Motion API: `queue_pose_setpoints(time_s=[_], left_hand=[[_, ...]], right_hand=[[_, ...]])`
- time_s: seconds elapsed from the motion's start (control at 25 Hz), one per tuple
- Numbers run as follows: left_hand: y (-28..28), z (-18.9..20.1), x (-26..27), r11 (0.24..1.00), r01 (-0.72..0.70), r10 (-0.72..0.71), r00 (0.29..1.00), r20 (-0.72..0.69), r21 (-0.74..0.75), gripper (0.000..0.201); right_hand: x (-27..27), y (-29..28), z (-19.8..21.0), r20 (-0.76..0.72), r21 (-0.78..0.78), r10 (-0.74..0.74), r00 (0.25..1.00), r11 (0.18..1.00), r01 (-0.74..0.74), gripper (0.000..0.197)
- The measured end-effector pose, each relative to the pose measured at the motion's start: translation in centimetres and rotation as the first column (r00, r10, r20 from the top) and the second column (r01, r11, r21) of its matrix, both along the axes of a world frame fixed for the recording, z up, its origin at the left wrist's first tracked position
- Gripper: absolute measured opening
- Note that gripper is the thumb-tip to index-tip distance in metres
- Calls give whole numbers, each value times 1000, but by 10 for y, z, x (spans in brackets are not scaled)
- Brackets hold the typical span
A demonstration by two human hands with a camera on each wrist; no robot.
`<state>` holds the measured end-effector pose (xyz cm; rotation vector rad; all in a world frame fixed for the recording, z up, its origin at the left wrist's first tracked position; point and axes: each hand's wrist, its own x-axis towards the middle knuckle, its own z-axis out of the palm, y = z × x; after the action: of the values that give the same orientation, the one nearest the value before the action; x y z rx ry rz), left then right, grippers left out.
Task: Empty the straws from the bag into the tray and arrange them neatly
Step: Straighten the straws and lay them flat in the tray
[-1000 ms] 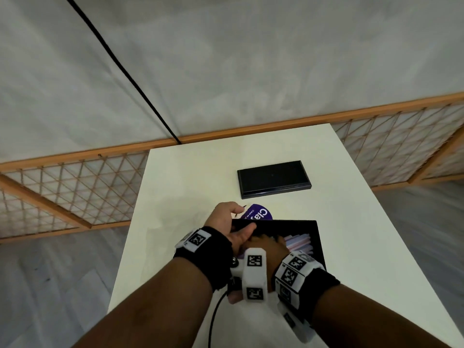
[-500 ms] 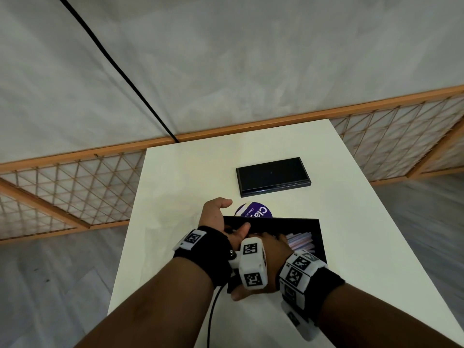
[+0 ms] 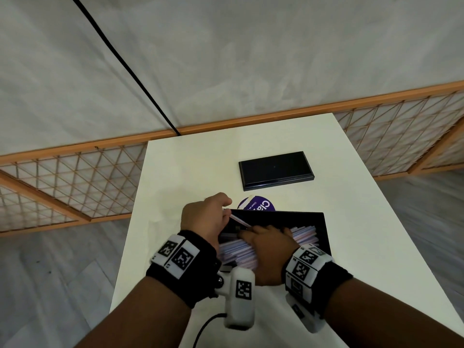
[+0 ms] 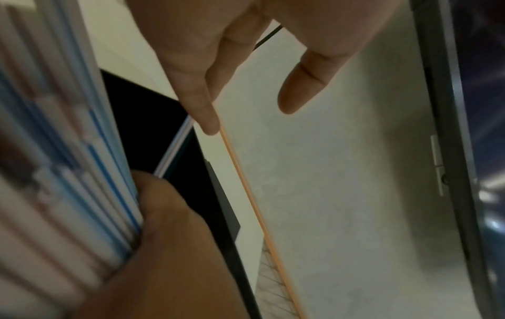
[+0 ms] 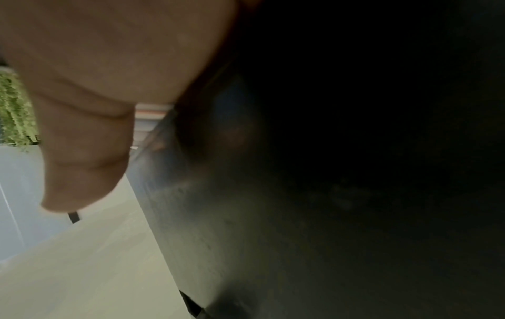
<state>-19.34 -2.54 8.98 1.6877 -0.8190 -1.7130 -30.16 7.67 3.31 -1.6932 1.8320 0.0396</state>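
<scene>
A black tray (image 3: 325,234) sits near the table's front edge and holds a heap of pink, blue and white straws (image 3: 305,233). My right hand (image 3: 266,243) lies palm down across the heap, fingers pointing left. My left hand (image 3: 221,209) is at the tray's far-left corner. One single straw (image 3: 239,219) slants from it toward the right fingertips. In the left wrist view a left fingertip (image 4: 210,127) touches that straw's (image 4: 172,151) end, with the thumb apart. The purple-labelled bag (image 3: 258,205) lies just beyond the tray, mostly hidden. The right wrist view is dark, showing only the thumb (image 5: 82,151).
A second flat black tray (image 3: 275,170) lies farther back on the white table (image 3: 376,247). A wooden lattice fence (image 3: 75,177) runs behind the table and a black cable (image 3: 130,69) hangs across the grey backdrop. Table edges are close on both sides.
My right hand has come out from under the left wrist and now lies on the straw heap. More straws show at the tray's left, and a single straw now reaches the left fingers.
</scene>
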Motion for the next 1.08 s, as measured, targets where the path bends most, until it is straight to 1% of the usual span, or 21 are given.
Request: queue_pose_setpoints(time_s=[0.08, 0.16, 0.2, 0.24, 0.32, 0.4, 0.44, 0.48, 0.56, 0.6, 0.68, 0.72, 0.8, 0.84, 0.88, 0.92, 1.0, 1.04, 1.08], left_hand=[[-8, -7, 7, 998, 36, -34, 998, 48, -52, 17], [-17, -14, 14, 984, 138, -114, 973, 201, -110, 28], [-19, -12, 16, 976, 186, -146, 947, 287, -117, 30], [-21, -10, 17, 971, 197, -145, 935, 323, -135, 28], [-26, -9, 18, 960, 222, -161, 935, 315, -170, 24], [-25, -6, 19, 936, 270, -184, 923, 339, -228, 14], [-24, -5, 23, 903, 338, -217, 891, 399, -266, 10], [-23, -4, 30, 856, 422, -253, 845, 471, -297, 11], [-22, 1, 48, 753, 576, -298, 730, 615, -319, 13], [-21, 4, 59, 723, 620, -318, 692, 648, -307, 14], [-21, 6, 78, 691, 659, -377, 680, 628, -298, 14], [-19, 7, 84, 667, 685, -426, 673, 604, -292, 13], [-13, 3, 91, 592, 758, -521, 620, 587, -275, 14], [-10, -2, 93, 590, 756, -529, 627, 572, -283, 15], [-8, -9, 94, 621, 723, -511, 666, 543, -303, 13], [-6, -15, 95, 668, 667, -479, 724, 497, -329, 18], [3, -28, 90, 775, 534, -422, 835, 353, -336, 45], [9, -32, 86, 807, 485, -397, 868, 297, -338, 50], [14, -34, 82, 817, 442, -360, 893, 271, -371, 49]], right_hand=[[0, -1, 0, 5, 8, 1, 1000, 1000, -1, 96], [1, -2, 1, 6, 14, -1, 1000, 1000, 1, 100], [2, -2, 0, 2, 11, -6, 1000, 1000, 6, 101], [2, -2, 0, -2, 8, -13, 1000, 1000, 13, 102], [3, -1, -1, -5, 3, -20, 1000, 1000, 20, 102], [4, -1, -1, -4, 9, -29, 1000, 1000, 29, 102], [4, -2, -1, -7, 6, -44, 999, 999, 44, 101], [4, -1, -1, -3, -4, -76, 997, 997, 76, 100], [4, -1, 0, 45, -36, -171, 984, 984, 173, 101], [4, 0, 1, 71, -43, -206, 976, 977, 209, 105], [5, -1, 2, 62, -33, -205, 977, 978, 207, 114], [6, -2, 2, 27, -13, -182, 983, 983, 183, 114], [11, -8, 3, -39, 37, -139, 989, 989, 141, 108], [14, -11, 4, -58, 59, -127, 990, 990, 130, 106], [17, -15, 4, -70, 72, -119, 990, 990, 124, 105], [20, -18, 5, -79, 78, -118, 990, 989, 124, 105], [24, -23, 7, -88, 73, -125, 988, 989, 132, 103], [27, -25, 8, -95, 57, -133, 987, 989, 139, 102], [31, -26, 11, -101, 29, -148, 984, 988, 151, 100]])
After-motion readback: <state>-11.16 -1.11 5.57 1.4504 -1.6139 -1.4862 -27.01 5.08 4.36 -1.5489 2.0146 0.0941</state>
